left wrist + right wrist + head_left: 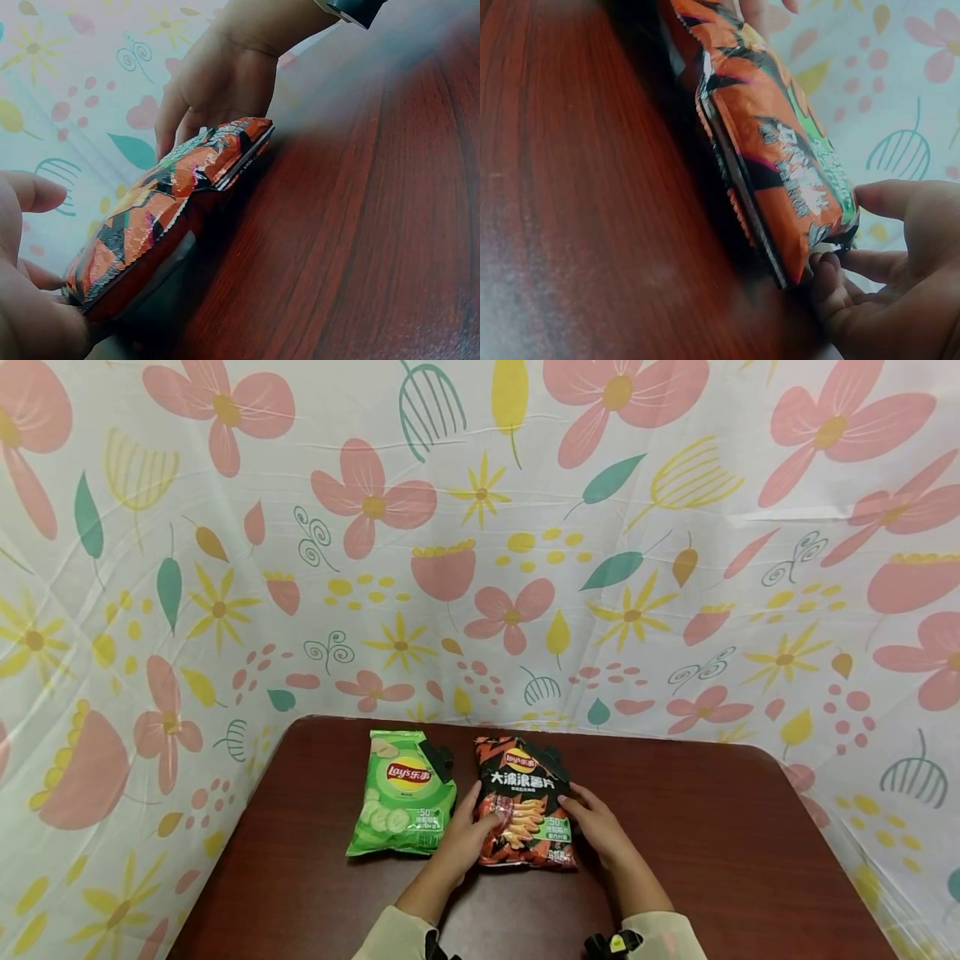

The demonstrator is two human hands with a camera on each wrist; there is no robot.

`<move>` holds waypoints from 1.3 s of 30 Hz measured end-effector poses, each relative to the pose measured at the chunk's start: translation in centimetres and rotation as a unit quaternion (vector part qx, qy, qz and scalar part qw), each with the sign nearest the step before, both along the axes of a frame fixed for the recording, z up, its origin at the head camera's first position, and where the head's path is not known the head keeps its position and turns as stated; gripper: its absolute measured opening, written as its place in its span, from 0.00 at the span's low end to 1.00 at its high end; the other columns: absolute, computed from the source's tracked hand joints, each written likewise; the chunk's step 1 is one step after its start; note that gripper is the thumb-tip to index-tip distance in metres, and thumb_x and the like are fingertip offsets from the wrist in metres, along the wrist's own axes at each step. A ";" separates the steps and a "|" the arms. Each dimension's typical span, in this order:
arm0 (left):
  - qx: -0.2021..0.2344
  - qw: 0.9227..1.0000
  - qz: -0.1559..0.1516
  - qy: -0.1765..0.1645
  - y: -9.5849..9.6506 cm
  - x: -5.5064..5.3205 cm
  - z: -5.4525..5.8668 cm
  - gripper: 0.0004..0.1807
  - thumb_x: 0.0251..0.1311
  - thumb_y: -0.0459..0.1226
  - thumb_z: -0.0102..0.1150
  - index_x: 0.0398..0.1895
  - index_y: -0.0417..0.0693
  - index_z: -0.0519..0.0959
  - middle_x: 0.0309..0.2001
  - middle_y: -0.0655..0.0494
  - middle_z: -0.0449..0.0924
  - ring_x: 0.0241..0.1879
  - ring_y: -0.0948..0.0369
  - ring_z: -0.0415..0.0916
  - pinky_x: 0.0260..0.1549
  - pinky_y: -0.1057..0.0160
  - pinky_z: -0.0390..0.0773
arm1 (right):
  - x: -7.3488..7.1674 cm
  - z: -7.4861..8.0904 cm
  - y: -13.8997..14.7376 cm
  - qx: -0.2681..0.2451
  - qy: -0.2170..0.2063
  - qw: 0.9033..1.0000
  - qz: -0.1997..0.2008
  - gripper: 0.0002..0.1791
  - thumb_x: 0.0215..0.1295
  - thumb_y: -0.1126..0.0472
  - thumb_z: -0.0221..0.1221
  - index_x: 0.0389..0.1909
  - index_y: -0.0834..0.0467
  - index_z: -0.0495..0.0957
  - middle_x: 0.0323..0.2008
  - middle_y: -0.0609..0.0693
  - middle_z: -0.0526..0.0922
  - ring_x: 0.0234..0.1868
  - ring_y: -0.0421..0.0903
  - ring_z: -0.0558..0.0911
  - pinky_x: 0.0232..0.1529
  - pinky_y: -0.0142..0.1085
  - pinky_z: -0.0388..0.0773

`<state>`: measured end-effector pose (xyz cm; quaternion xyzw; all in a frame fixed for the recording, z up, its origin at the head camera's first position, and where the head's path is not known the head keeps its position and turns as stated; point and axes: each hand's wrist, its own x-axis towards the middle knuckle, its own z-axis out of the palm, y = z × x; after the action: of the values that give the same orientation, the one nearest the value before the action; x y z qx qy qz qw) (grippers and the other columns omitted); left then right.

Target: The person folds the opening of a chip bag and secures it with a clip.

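Observation:
A black and orange bag of chips (521, 806) lies face up on the table, its lower edge toward me. My left hand (461, 842) grips its left side, the thumb over the front. On the opposite side my right hand (602, 828) holds the edge between thumb and fingers. The right wrist view shows the fingers of the right hand (900, 277) curled at the corner of the bag (772, 150). In the left wrist view, the left hand (30, 277) is partly cut off by the frame beside the bag (157, 210). A black clip-like piece (551, 762) sits at the bag's upper right corner.
A green bag of chips (405, 797) lies just left of the held one, with a similar black piece (437, 760) at its upper right corner. The dark red wooden table (712, 835) meets a flower-printed cloth (480, 568) at the back and sides.

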<state>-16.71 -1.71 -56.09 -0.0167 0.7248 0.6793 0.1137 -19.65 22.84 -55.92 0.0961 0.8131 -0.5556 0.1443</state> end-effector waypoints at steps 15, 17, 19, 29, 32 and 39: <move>-0.044 0.999 0.013 0.018 0.3 0.0 -0.6 0.43 0.67 0.46 0.61 0.81 0.51 0.53 0.81 0.45 0.48 0.80 0.40 0.45 0.72 0.31 0.52 | 0.4 -0.6 0.0 0.014 0.003 1.000 -0.008 0.38 0.76 0.43 0.52 0.78 0.60 0.57 0.67 0.64 0.71 0.59 0.56 0.77 0.57 0.49 0.76; -0.047 0.999 0.013 0.014 0.4 0.1 -0.6 0.44 0.67 0.46 0.61 0.81 0.50 0.53 0.81 0.44 0.49 0.80 0.40 0.45 0.72 0.32 0.52 | 0.4 -0.5 0.0 0.017 0.003 1.000 -0.006 0.38 0.76 0.43 0.52 0.78 0.60 0.57 0.67 0.64 0.71 0.57 0.55 0.77 0.56 0.49 0.76; -0.050 0.999 0.012 0.014 0.4 0.1 -0.5 0.43 0.67 0.45 0.60 0.81 0.49 0.52 0.81 0.44 0.49 0.79 0.40 0.46 0.72 0.32 0.53 | 0.4 -0.5 0.0 0.018 0.003 1.000 -0.008 0.38 0.76 0.43 0.52 0.78 0.59 0.58 0.66 0.64 0.72 0.55 0.54 0.78 0.55 0.48 0.76; -0.066 0.998 0.013 0.015 0.4 0.2 -0.5 0.43 0.67 0.45 0.60 0.81 0.49 0.53 0.80 0.41 0.51 0.79 0.39 0.48 0.72 0.32 0.54 | 0.2 -0.5 0.0 0.009 0.010 1.000 -0.006 0.37 0.76 0.44 0.53 0.76 0.61 0.59 0.63 0.63 0.74 0.51 0.52 0.78 0.52 0.44 0.76; -0.072 0.997 0.011 0.021 0.4 0.1 -0.5 0.44 0.66 0.44 0.60 0.81 0.47 0.53 0.80 0.40 0.51 0.79 0.39 0.48 0.72 0.32 0.54 | 0.2 -0.6 0.0 0.009 0.011 1.000 -0.003 0.38 0.76 0.43 0.53 0.77 0.62 0.58 0.64 0.64 0.73 0.53 0.52 0.78 0.54 0.47 0.76; -0.070 0.997 0.011 0.013 0.4 0.2 -0.7 0.43 0.67 0.44 0.60 0.81 0.48 0.52 0.80 0.42 0.51 0.79 0.40 0.48 0.72 0.32 0.54 | 0.3 -0.6 -0.1 0.012 0.010 1.000 -0.005 0.36 0.77 0.45 0.52 0.76 0.60 0.59 0.62 0.62 0.74 0.53 0.52 0.78 0.54 0.46 0.75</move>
<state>-16.56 -1.26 -56.76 -0.0239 0.7715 0.6285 0.0959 -19.38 22.79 -56.48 0.0965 0.8209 -0.5472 0.1315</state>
